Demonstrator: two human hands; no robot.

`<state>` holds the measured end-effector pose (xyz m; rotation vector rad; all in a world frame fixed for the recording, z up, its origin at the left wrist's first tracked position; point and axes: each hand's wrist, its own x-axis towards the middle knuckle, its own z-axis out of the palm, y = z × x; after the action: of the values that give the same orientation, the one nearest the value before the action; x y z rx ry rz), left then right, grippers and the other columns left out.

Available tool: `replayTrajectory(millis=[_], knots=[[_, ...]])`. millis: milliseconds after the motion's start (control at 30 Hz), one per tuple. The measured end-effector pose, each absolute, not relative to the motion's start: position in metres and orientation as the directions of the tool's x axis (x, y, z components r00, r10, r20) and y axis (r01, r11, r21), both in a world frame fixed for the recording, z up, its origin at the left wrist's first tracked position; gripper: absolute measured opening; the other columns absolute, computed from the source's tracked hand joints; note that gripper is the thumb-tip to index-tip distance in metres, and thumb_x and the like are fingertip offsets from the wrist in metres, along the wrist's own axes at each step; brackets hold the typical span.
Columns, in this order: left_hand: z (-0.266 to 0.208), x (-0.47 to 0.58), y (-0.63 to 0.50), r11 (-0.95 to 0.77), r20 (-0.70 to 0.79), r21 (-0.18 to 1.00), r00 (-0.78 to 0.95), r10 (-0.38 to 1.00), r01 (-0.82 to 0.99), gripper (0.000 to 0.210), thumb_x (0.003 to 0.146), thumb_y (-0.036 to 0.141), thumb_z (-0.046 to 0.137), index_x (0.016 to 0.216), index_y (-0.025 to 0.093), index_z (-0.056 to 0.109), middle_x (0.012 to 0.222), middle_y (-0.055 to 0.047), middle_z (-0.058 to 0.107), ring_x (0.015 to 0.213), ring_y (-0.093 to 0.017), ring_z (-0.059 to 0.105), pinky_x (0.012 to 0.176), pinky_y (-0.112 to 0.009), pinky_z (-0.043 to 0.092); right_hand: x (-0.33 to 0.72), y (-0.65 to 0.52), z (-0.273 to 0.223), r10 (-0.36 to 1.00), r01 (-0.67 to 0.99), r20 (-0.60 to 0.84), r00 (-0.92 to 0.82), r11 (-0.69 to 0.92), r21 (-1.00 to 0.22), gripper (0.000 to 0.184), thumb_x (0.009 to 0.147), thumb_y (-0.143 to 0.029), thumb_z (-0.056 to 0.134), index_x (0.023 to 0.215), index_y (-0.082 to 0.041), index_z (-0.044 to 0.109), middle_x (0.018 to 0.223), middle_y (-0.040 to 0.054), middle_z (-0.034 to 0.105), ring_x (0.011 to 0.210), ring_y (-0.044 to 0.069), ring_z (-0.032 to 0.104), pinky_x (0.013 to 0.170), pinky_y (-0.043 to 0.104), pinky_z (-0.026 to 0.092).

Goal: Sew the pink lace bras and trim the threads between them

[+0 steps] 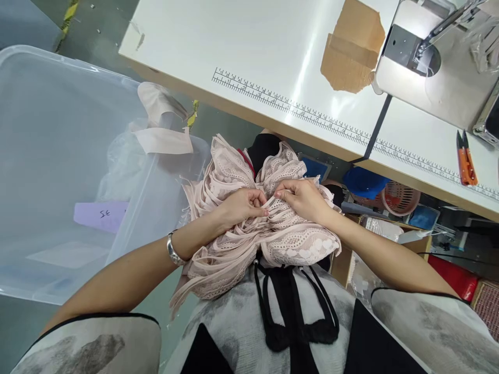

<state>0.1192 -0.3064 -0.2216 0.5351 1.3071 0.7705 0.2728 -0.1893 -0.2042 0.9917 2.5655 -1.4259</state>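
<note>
A thick bundle of pale pink lace bra pieces (pixel 300 248) lies across my lap, with scalloped, dotted lace and narrow bound edges. My left hand (pixel 245 204) is closed at the middle of the bundle, thumb and fingers pinching a thin pink edge of the lace. Close by on the right, my right hand (pixel 302 199) pinches the same narrow edge between thumb and forefinger. A short stretch of that edge runs between the two hands. The layers fan out on both sides, and those beneath my hands are hidden.
A white table (pixel 234 36) with a printed ruler stands in front. On it are a cardboard piece (pixel 353 47), a sewing machine (pixel 413 49) and orange thread snips (pixel 467 161). At left, a clear plastic bin (pixel 78 65) has pink fabric pieces (pixel 166 141) over its edge.
</note>
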Motion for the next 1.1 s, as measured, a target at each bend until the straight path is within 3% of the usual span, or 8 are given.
replayTrajectory(millis=[267,400,533,667,767,833,967,1100], knots=[[-0.221,0.118,-0.304,0.649,-0.644,0.752,0.086,0.761,-0.113,0.018,0.064,0.019,0.072,0.072,0.015,0.057,0.056,0.006,0.049,0.054,-0.008,0.043,0.053,-0.021,0.033,0.275,-0.19,-0.207,0.514,0.535,-0.311,-0.799,0.374,-0.757,0.02,0.088,-0.027,0.056,0.075,-0.016,0.068,0.065,-0.0016,0.063,0.061,0.012,0.052,0.064,0.024,0.035],[-0.215,0.113,-0.307,0.54,-0.565,0.781,-0.012,0.825,0.313,0.019,0.079,0.031,0.066,0.071,0.015,0.06,0.059,0.002,0.054,0.056,-0.012,0.048,0.056,-0.025,0.036,0.279,-0.192,-0.2,0.477,0.523,-0.296,-0.827,0.462,-0.717,0.023,0.091,-0.03,0.053,0.079,-0.017,0.068,0.057,-0.0028,0.057,0.053,0.01,0.046,0.06,0.023,0.032],[-0.203,0.108,-0.32,0.071,-0.237,0.399,0.029,0.971,0.914,0.033,0.092,0.029,0.051,0.068,0.012,0.066,0.079,-0.011,0.066,0.085,-0.026,0.059,0.075,-0.038,0.043,0.279,-0.195,-0.193,0.372,0.512,-0.357,-0.857,0.691,-0.51,0.037,0.099,-0.034,0.037,0.085,-0.015,0.065,0.054,0.0005,0.051,0.049,0.012,0.041,0.056,0.026,0.026],[-0.199,0.105,-0.329,-0.281,-0.114,0.184,0.305,0.946,0.942,0.028,0.09,0.013,0.047,0.071,0.012,0.067,0.092,-0.015,0.067,0.096,-0.029,0.06,0.085,-0.041,0.044,0.271,-0.197,-0.191,0.389,0.511,-0.438,-0.81,0.836,-0.202,0.026,0.096,-0.024,0.038,0.113,-0.013,0.054,0.069,0.0072,0.061,0.049,0.016,0.043,0.054,0.028,0.023],[-0.202,0.102,-0.327,-0.179,-0.328,0.21,0.242,0.913,0.961,0.031,0.093,0.017,0.043,0.07,0.013,0.064,0.065,-0.009,0.062,0.065,-0.024,0.061,0.066,-0.037,0.047,0.261,-0.197,-0.193,0.346,0.424,-0.383,-0.856,0.895,-0.139,0.029,0.093,-0.017,0.039,0.122,-0.016,0.047,0.101,0.0145,0.064,0.051,0.015,0.048,0.051,0.028,0.023],[-0.203,0.1,-0.321,-0.076,-0.423,0.194,0.153,0.893,0.978,0.025,0.092,0.013,0.04,0.084,0.012,0.064,0.06,-0.007,0.059,0.055,-0.023,0.059,0.055,-0.033,0.043,0.256,-0.196,-0.195,0.351,0.413,-0.349,-0.869,0.903,-0.119,0.03,0.095,-0.017,0.036,0.123,-0.017,0.046,0.1,0.0141,0.063,0.053,0.015,0.05,0.051,0.028,0.024],[-0.203,0.1,-0.306,0.043,-0.432,0.226,0.06,0.9,0.973,0.039,0.083,-0.001,0.038,0.117,0.011,0.052,0.075,-0.007,0.064,0.064,-0.023,0.062,0.056,-0.03,0.042,0.252,-0.192,-0.202,0.394,0.439,-0.296,-0.87,0.893,-0.102,0.026,0.096,-0.015,0.033,0.113,-0.015,0.052,0.08,0.0094,0.062,0.058,0.017,0.051,0.053,0.028,0.026],[-0.211,0.102,-0.291,0.143,-0.348,0.382,-0.002,0.937,0.913,0.028,0.088,0.013,0.043,0.114,0.016,0.055,0.105,-0.01,0.062,0.085,-0.024,0.062,0.071,-0.032,0.048,0.257,-0.187,-0.209,0.275,0.28,-0.051,-0.96,0.947,-0.16,0.024,0.096,-0.011,0.033,0.095,-0.015,0.057,0.091,0.0098,0.061,0.077,0.018,0.052,0.06,0.028,0.032]])
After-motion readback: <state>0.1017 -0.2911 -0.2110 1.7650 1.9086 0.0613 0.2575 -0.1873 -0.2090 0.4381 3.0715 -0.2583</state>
